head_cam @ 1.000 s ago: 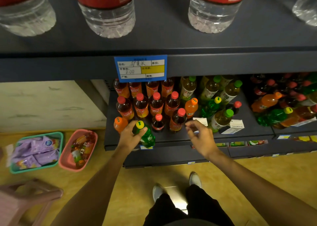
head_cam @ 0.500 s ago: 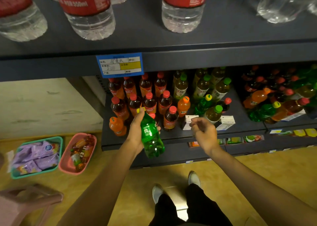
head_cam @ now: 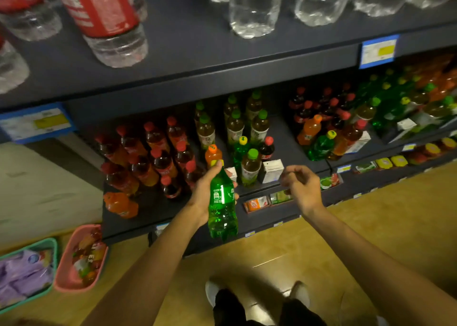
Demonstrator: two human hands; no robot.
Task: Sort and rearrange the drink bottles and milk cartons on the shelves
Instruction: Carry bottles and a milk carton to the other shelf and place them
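The left hand (head_cam: 206, 192) grips a green bottle (head_cam: 222, 207) in front of the shelf (head_cam: 153, 209), cap up and tilted away toward the shelf (base toward the floor). The right hand (head_cam: 300, 189) hovers just beside it, fingers loosely curled, holding nothing. Other green bottles (head_cam: 319, 147) stand further right.

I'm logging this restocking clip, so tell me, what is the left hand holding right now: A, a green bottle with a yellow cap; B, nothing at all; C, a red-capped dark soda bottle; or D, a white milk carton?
A: the left hand grips a green bottle with a yellow cap by its upper body, in front of the shelf edge, while the right hand holds nothing.
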